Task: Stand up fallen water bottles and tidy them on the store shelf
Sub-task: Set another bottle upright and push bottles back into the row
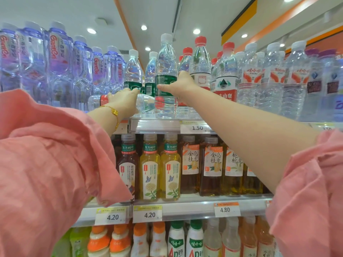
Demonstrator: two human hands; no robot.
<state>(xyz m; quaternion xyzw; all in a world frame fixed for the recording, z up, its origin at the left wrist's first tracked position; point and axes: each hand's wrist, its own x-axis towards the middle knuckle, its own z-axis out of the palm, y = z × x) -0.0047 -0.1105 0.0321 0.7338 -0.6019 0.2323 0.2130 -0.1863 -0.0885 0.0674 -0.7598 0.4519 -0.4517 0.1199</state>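
Water bottles crowd the top shelf [157, 125] of a store rack, and one of them, a fallen bottle [118, 102] with a red label, lies on its side at the near edge, its length running left to right. The left hand [126, 101] rests over the middle of this fallen bottle, fingers curled down around it so that it is gripped on the clear body. Just to its right stands a tall green-label bottle [165, 75] with a white cap, upright at the shelf front. The right hand [178, 84] is closed around the green label from the right side, thumb pointing left across the front. Two more green-label bottles [133, 71] stand behind, between the hands and the far row. To the left are purple-tinted bottles [59, 58] in a tight row; to the right, red-cap bottles [225, 71] and then white-cap bottles [274, 71] with orange labels. A gold bracelet [114, 113] sits on the left wrist, and loose pink sleeves [46, 154] fill the near corners. A price tag [196, 127] reading 1.50 hangs below the upright bottle. On the shelf underneath stand tea bottles [160, 167] with yellow and amber liquid.
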